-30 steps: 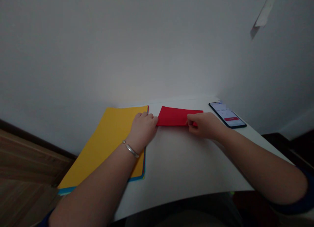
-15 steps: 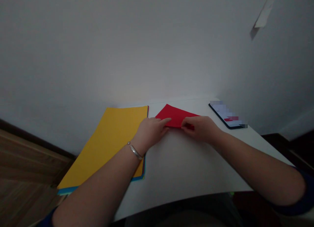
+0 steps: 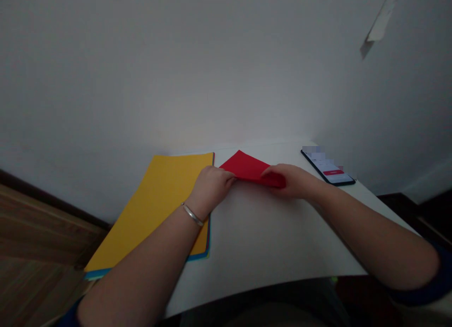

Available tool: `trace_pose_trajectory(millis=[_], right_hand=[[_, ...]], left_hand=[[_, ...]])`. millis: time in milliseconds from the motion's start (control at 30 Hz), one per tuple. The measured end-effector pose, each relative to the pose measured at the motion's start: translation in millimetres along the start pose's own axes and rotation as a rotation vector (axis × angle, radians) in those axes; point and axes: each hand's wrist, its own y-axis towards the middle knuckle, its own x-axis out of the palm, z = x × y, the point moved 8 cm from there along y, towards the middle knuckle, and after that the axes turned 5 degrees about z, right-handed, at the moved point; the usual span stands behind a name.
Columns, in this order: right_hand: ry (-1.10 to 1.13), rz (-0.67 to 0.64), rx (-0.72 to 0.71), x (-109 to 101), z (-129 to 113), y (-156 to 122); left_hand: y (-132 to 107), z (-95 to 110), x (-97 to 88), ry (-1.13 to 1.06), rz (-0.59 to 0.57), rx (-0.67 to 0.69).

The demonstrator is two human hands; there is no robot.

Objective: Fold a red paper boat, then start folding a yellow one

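Observation:
A folded sheet of red paper [image 3: 245,166] is held between my two hands over the white table [image 3: 257,237], one corner pointing toward the wall. My left hand [image 3: 211,185] pinches its left end between thumb and fingers. At the other end my right hand [image 3: 294,180] is closed round the paper, and the near edge there bends up and shows the red inner side. The fingers partly hide both ends of the sheet. A silver bracelet [image 3: 192,214] circles my left wrist.
Left of the red paper lies a stack of large coloured sheets [image 3: 155,200], yellow on top, partly under my left forearm. A phone [image 3: 328,169] with a lit screen lies at the right. Behind the table rises a pale wall [image 3: 226,72].
My right hand has shifted from pinching the near edge to gripping the right end, which now bends up. My left hand has slid slightly left, its forefinger drawn back from the paper's top.

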Motion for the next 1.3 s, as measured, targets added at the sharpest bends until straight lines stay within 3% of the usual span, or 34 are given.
trace_pose_trajectory(millis=[200, 367, 567, 700, 867, 967, 1067, 1133, 1300], right_hand=[[-0.066, -0.072, -0.13, 8.8, -10.3, 3.8], [-0.048, -0.133, -0.22, 6.7, -33.4, -0.2], [-0.014, -0.121, -0.09, 2.7, -29.8, -0.7], [-0.002, -0.083, 0.003, 0.5, -20.3, -1.0], [0.032, 0.02, 0.025, -7.4, -20.6, -2.3], [-0.028, 0.187, -0.087, -21.2, -30.5, -2.0], [-0.059, 0.382, -0.246, -35.8, -40.9, -4.8], [-0.095, 0.461, -0.259, -40.1, -39.0, -5.8], [-0.086, 0.43, -0.185, -33.6, -27.0, -2.2]], left_hand=[[-3.2, -12.3, -4.0, -0.028, 0.034, -0.139], [-1.7, -23.5, 6.5, -0.114, -0.005, -0.233], [1.1, -29.9, 20.0, -0.372, 0.053, -0.264], [-0.7, -29.0, 18.5, -0.578, 0.073, -0.321], [0.9, -17.3, 10.2, -0.827, 0.06, -0.294], [3.1, -7.1, 4.5, -0.921, 0.054, -0.213], [3.8, 1.0, 3.1, -0.905, 0.032, -0.161], [3.4, 2.3, 3.1, -0.827, 0.037, -0.167], [2.8, 4.7, 7.4, -0.818, 0.049, -0.162]])
